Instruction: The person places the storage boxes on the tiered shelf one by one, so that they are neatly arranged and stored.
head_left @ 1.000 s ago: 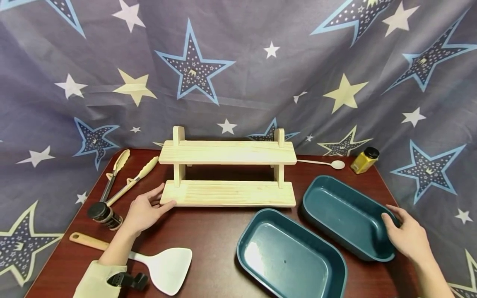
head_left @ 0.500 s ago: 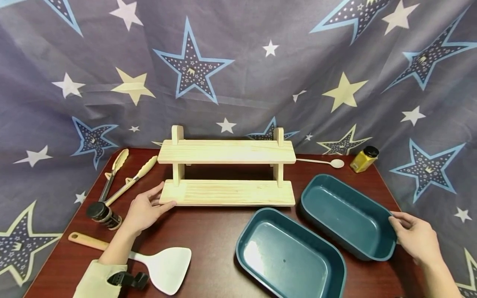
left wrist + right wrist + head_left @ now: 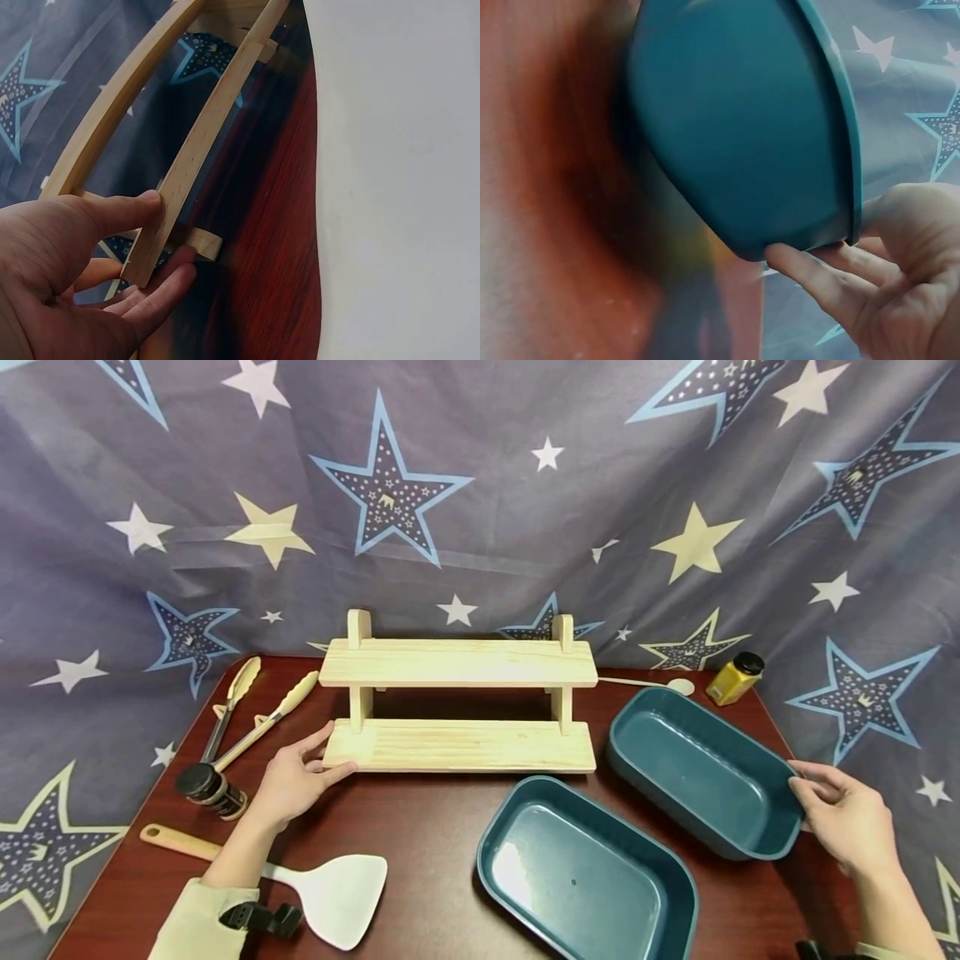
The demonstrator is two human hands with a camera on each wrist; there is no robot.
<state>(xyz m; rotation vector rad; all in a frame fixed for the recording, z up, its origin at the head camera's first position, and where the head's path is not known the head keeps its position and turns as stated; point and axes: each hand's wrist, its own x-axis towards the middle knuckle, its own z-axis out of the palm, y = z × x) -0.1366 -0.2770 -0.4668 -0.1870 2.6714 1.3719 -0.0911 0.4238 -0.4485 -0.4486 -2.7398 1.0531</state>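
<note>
A two-tier wooden shelf (image 3: 457, 747) stands at the back middle of the table. My left hand (image 3: 292, 785) grips the left end of its lower board, thumb on one face and fingers on the other in the left wrist view. At the right, a deep blue-green plastic bin (image 3: 697, 772) hangs a little above the table, tilted. My right hand (image 3: 855, 818) holds its near right end. In the right wrist view, fingers (image 3: 817, 281) reach under the bin's end, and the thumb is partly hidden behind the rim. A second bin (image 3: 573, 860) of the same kind lies in front.
To the left are tongs (image 3: 251, 727), a black-capped jar (image 3: 212, 791) and a white turner (image 3: 341, 897) under my left forearm. A white spoon (image 3: 681, 686) and a yellow bottle (image 3: 735, 678) lie at the back right. A star-patterned cloth (image 3: 495, 527) hangs behind.
My right hand has shifted its hold on the rear bin's end, then raised the bin and moved it slightly back, its far corner now overlapping the spoon. My left hand stays on the shelf.
</note>
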